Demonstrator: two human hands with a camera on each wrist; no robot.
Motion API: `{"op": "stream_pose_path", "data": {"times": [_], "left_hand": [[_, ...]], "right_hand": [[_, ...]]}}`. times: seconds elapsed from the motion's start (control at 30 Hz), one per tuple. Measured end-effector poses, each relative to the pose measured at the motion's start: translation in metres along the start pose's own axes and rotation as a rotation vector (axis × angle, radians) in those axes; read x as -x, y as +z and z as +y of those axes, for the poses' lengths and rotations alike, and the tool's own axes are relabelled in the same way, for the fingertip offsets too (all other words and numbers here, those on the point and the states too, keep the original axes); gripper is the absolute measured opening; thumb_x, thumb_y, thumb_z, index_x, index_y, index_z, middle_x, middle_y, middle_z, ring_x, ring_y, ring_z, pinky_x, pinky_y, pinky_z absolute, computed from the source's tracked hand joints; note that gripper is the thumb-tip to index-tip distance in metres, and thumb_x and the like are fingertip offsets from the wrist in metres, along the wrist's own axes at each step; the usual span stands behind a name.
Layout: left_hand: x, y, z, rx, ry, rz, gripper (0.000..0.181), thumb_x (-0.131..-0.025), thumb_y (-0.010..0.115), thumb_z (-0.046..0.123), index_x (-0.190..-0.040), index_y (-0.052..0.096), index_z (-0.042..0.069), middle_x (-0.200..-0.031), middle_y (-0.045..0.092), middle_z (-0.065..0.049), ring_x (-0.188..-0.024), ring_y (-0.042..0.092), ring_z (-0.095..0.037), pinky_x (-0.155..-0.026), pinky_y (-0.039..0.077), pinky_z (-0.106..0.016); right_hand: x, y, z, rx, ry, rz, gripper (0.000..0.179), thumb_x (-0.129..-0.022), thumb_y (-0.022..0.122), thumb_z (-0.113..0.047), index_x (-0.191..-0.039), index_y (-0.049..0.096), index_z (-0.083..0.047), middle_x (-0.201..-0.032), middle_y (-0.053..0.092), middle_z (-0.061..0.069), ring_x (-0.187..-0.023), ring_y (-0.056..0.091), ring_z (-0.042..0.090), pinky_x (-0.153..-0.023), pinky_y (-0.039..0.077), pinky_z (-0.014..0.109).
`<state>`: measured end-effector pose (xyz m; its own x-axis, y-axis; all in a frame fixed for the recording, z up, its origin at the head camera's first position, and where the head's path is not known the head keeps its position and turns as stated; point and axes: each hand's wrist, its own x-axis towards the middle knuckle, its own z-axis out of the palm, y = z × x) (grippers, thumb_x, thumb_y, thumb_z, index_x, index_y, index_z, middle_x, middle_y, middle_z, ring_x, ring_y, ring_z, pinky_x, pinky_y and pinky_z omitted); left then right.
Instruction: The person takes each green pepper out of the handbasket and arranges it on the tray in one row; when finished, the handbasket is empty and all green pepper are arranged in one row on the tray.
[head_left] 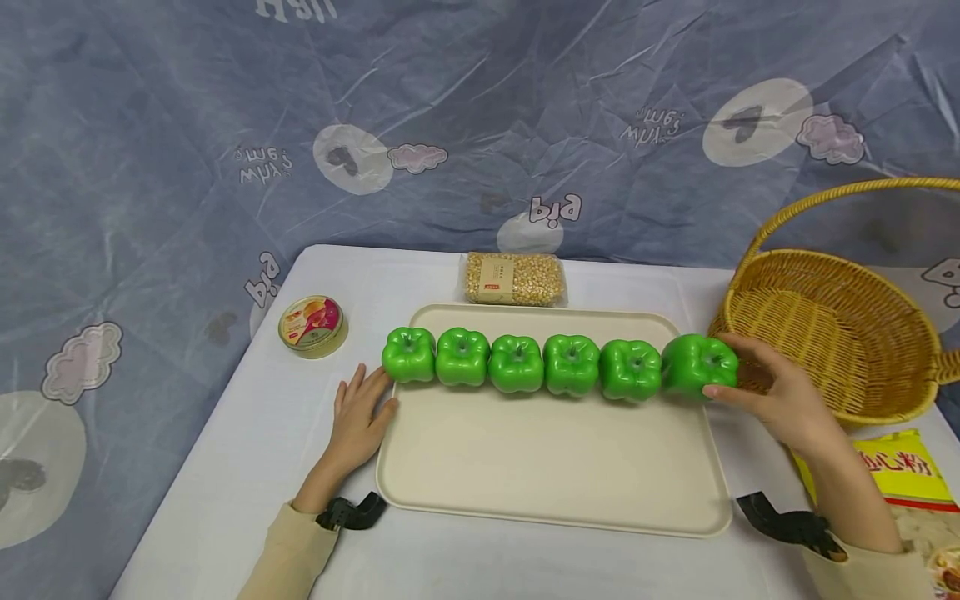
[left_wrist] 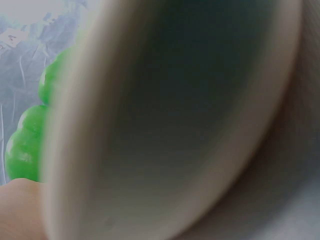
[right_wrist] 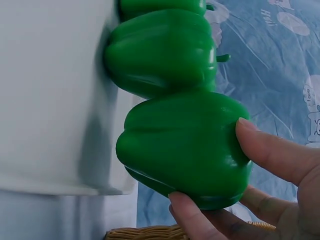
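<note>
A row of several glossy green bell peppers (head_left: pixel 517 364) runs across the upper part of a cream tray (head_left: pixel 540 467). At the row's right end my right hand (head_left: pixel 780 400) grips the last bell pepper (head_left: pixel 693 367), thumb and fingers spread round its side. The right wrist view shows this held pepper (right_wrist: pixel 185 145) tilted beside its neighbour (right_wrist: pixel 160 52), close over the tray's edge. My left hand (head_left: pixel 360 421) lies by the tray's left rim, fingers extended, fingertips right at the leftmost pepper (head_left: pixel 408 354). A blurred pale sleeve (left_wrist: pixel 85 125) covers most of the left wrist view.
A wicker basket (head_left: pixel 832 317) with a tall handle stands right of the tray, close behind my right hand. A yellow food packet (head_left: pixel 903 467) lies below it. Behind the tray sits a bag of yellow kernels (head_left: pixel 532 279); a round tin (head_left: pixel 312 325) stands at left.
</note>
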<state>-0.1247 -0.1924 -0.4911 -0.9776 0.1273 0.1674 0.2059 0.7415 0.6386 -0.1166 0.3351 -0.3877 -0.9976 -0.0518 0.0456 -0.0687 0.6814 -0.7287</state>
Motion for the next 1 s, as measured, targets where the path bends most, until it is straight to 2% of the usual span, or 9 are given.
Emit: {"op": "stream_pose_path", "data": {"times": [0.2, 0.33, 0.67, 1.0], "left_hand": [[-0.001, 0.0, 0.0, 0.002, 0.002, -0.001, 0.046, -0.096, 0.054, 0.015, -0.141, 0.051, 0.005, -0.151, 0.043, -0.019, -0.148, 0.015, -0.045, -0.113, -0.002, -0.067], [-0.001, 0.001, 0.001, -0.002, 0.002, -0.001, 0.045, -0.096, 0.054, 0.015, -0.14, 0.051, 0.005, -0.151, 0.043, -0.019, -0.148, 0.015, -0.045, -0.114, -0.002, -0.067], [-0.001, 0.0, 0.001, -0.003, 0.005, -0.001, 0.046, -0.096, 0.055, 0.015, -0.14, 0.051, 0.004, -0.15, 0.043, -0.019, -0.148, 0.015, -0.046, -0.114, -0.002, -0.067], [-0.001, -0.001, 0.001, -0.005, 0.006, -0.002, 0.046, -0.096, 0.054, 0.016, -0.14, 0.051, 0.005, -0.151, 0.043, -0.019, -0.148, 0.015, -0.045, -0.114, -0.002, -0.067]], "right_hand": [[-0.001, 0.008, 0.001, 0.003, -0.008, -0.021, 0.074, -0.085, 0.077, -0.017, -0.145, 0.04, 0.002, -0.124, 0.053, 0.008, -0.093, 0.048, -0.012, -0.071, 0.043, 0.006], [-0.001, 0.011, 0.003, 0.002, -0.007, -0.05, 0.075, -0.085, 0.076, -0.016, -0.146, 0.037, 0.004, -0.13, 0.051, 0.027, -0.095, 0.044, -0.016, -0.071, 0.042, 0.005], [0.0, 0.011, -0.001, 0.042, -0.004, -0.05, 0.075, -0.085, 0.077, -0.023, -0.146, 0.039, 0.002, -0.132, 0.052, 0.027, -0.095, 0.043, -0.012, -0.071, 0.04, 0.006], [-0.001, 0.012, -0.004, 0.057, -0.018, -0.055, 0.079, -0.084, 0.078, -0.023, -0.147, 0.037, 0.001, -0.132, 0.052, 0.027, -0.094, 0.044, -0.014, -0.07, 0.04, 0.005]]}}
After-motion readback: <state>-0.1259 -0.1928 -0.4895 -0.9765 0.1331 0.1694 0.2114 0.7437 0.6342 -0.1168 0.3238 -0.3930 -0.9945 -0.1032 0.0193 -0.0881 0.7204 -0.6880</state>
